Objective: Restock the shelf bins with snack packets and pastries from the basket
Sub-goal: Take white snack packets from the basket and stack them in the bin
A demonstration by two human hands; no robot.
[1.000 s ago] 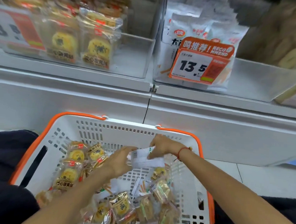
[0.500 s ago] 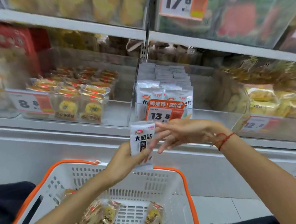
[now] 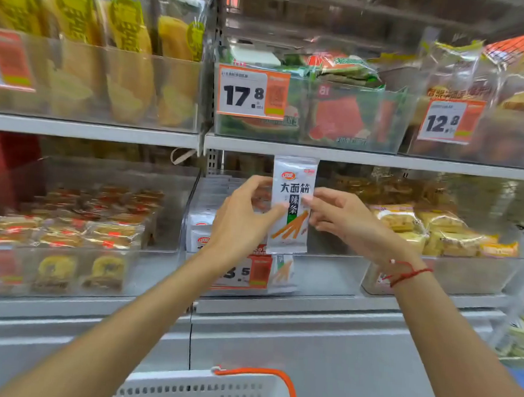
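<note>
I hold a white snack packet (image 3: 291,206) upright with black characters and orange sticks printed on it. My left hand (image 3: 243,218) grips its left edge and my right hand (image 3: 337,216) pinches its right edge. The packet is raised in front of the middle clear bin (image 3: 326,274), which holds more of the same white packets (image 3: 199,231) at its left. Only the rim of the white basket (image 3: 210,390) with its orange handle shows at the bottom. Its contents are out of view.
The left clear bin (image 3: 74,247) holds wrapped yellow pastries. The right bin (image 3: 444,236) holds wrapped cakes. The upper shelf carries bread bags (image 3: 121,58) and watermelon-print packs (image 3: 335,110) behind price tags. A shelf edge (image 3: 366,157) runs just above the packet.
Both hands lifted the white packet out of the basket and up to the middle bin's front. My view tilted up from the basket to the shelves.
</note>
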